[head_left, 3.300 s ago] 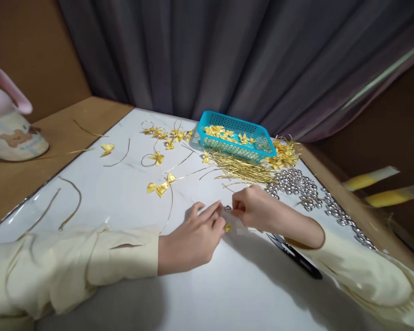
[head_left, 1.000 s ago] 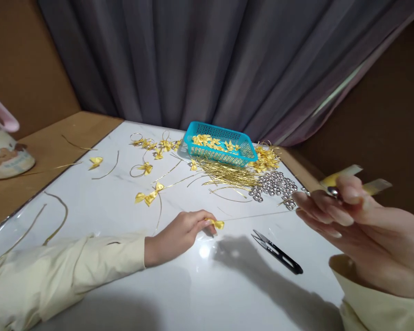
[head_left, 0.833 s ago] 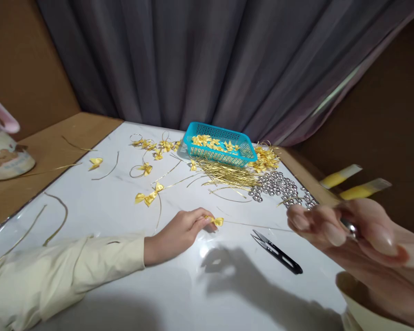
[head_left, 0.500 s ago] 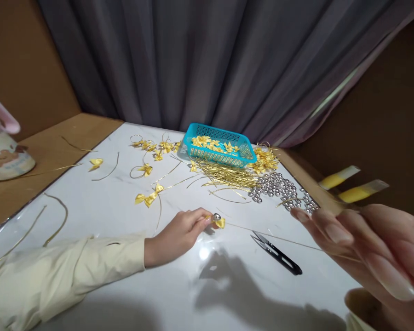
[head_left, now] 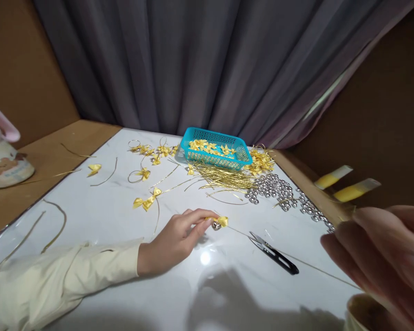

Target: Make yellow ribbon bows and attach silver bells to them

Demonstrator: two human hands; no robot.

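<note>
My left hand point(head_left: 179, 236) rests on the white table point(head_left: 100, 211) and pinches a small yellow ribbon bow point(head_left: 222, 221) with a silver bell point(head_left: 215, 225) hanging just under it. A thin gold cord point(head_left: 296, 260) runs taut from the bow to my right hand point(head_left: 382, 257), which is raised close to the camera at the lower right, fingers closed on the cord's end. Black thread snips point(head_left: 273, 253) lie on the table under the cord.
A turquoise basket point(head_left: 215, 150) of yellow bows stands at the back. Gold cords point(head_left: 227, 177), silver bells point(head_left: 276, 188) and loose bows point(head_left: 145, 202) lie around it. A pink-lidded cup point(head_left: 2, 156) sits on the wooden ledge at left. Dark curtain behind.
My right hand let the bell go and pulled the cord back toward the camera; the bell slid down the cord to the bow held by my left hand.
</note>
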